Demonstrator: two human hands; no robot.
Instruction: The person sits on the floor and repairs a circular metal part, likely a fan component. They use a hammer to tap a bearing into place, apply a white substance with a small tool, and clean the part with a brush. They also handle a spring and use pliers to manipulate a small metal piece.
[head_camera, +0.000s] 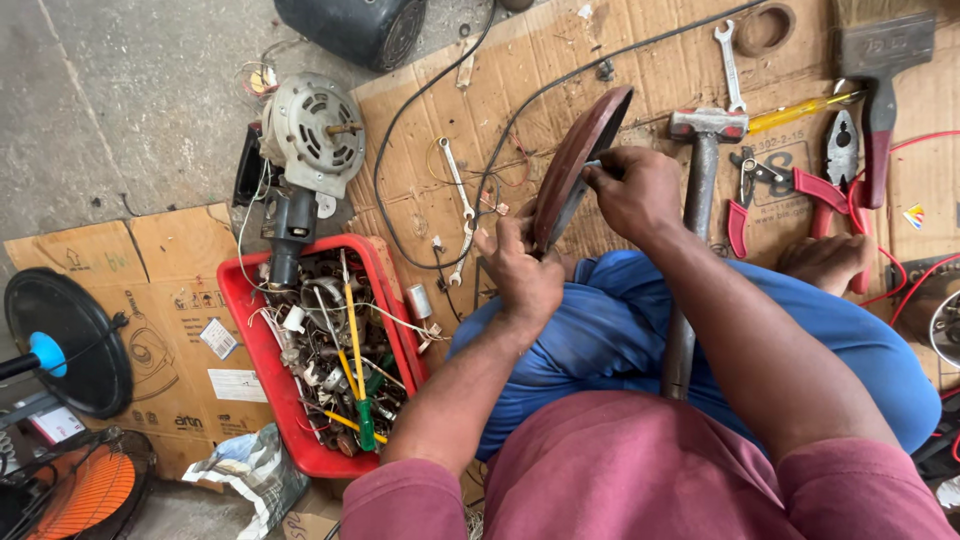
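A round, dark red-brown metal disc (580, 150) stands on edge above my knees. My left hand (520, 270) grips its lower rim. My right hand (632, 190) pinches its upper right edge with finger and thumb, apparently on a small pale piece there. I sit cross-legged in blue trousers on flattened cardboard (500, 90).
A red tray (250, 345) of screws, wires and screwdrivers lies at my left, a grey fan motor (312, 130) beyond it. A hammer (700, 180), spanners (458, 185), red pliers (840, 165), a yellow screwdriver (800, 112) and a brush (880, 60) lie ahead. Fan parts (65, 345) sit far left.
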